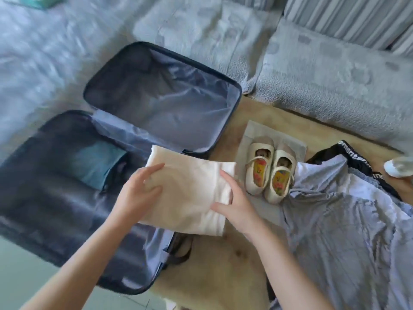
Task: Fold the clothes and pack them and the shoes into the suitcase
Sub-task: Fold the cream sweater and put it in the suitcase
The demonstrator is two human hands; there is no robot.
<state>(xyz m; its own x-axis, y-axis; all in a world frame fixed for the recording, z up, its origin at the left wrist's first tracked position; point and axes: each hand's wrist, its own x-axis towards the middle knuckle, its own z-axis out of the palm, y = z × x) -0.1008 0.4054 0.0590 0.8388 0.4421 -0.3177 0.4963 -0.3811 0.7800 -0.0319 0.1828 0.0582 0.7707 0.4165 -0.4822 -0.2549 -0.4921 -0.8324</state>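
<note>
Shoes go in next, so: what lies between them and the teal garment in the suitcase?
In the head view, the folded cream garment, held by the left hand and right hand, lies between the shoes and teal garment.

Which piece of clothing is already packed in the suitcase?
The folded teal garment, lying in the near half of the suitcase. The cream garment is held by the left hand and right hand; the grey striped garment lies unfolded beside the shoes.
</note>
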